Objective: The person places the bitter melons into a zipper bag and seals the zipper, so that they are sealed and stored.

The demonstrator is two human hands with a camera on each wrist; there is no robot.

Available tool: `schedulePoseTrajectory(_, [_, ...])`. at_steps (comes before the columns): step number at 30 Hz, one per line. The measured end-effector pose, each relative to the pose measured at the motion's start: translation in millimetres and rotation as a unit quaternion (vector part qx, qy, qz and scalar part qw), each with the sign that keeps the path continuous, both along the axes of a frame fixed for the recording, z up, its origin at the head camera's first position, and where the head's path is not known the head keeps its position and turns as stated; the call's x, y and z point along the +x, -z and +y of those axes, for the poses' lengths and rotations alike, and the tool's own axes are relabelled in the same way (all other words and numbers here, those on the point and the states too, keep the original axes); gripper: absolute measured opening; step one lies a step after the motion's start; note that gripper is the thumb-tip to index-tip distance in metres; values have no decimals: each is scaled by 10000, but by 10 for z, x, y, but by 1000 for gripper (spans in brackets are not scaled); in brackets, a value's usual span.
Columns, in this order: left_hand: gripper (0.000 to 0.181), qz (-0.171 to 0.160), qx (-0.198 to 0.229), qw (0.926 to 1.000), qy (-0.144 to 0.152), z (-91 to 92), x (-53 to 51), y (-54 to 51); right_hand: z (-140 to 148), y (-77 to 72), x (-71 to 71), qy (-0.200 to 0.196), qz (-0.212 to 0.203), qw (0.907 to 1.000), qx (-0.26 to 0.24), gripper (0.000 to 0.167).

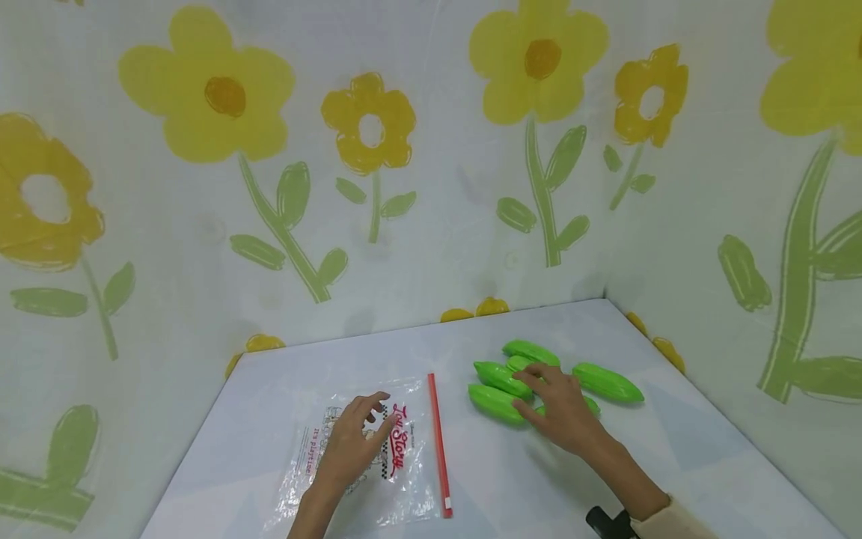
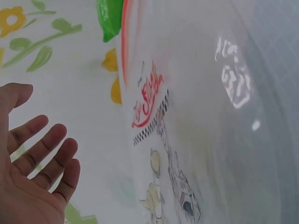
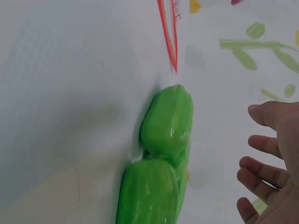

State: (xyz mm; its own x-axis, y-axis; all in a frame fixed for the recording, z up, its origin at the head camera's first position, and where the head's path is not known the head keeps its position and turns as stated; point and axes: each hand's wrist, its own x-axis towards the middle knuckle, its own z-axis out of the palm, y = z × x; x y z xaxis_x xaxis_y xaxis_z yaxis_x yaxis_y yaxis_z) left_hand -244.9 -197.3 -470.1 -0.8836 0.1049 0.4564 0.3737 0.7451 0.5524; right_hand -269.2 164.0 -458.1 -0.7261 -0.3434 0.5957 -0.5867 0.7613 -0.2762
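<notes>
Flat on the table (image 1: 512, 490) lies a clear plastic zip bag (image 1: 420, 490) with "Toy Story" lettering and a red closure strip (image 1: 438, 434) along its right edge. My left hand (image 1: 353, 438) hovers over the bag, fingers loosely bent and nothing held. To the right, several glossy green cucumber-like pieces (image 1: 494, 404) lie grouped, one (image 1: 609, 383) at the group's right edge. Above them is my right hand (image 1: 566, 412), fingers spread and partly hiding some pieces. In the right wrist view, that hand (image 3: 275, 168) appears apart from the ridged green pieces (image 3: 168, 121), its palm holding nothing.
A white cloth wall (image 1: 417, 284) printed with yellow flowers rises behind the table and at both sides. A black band-like device (image 1: 609, 524) sits on the right wrist, beside a cream sleeve (image 1: 673, 520).
</notes>
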Motion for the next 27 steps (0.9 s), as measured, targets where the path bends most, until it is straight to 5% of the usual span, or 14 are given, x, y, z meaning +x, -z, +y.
schedulePoseTrajectory(10, [33,160,334,9990,269,172,-52,117,-249,67,-1,-361,-45,9989,-299,39])
schedulePoseTrajectory(17, [34,-395,695,9966,184,289,-71,198,-387,110,13,-483,-909,9925,-657,35])
schedulePoseTrajectory(27, [28,-330,955,9943,338,378,-135,314,-686,150,-11,-585,-1379,9870,-579,29])
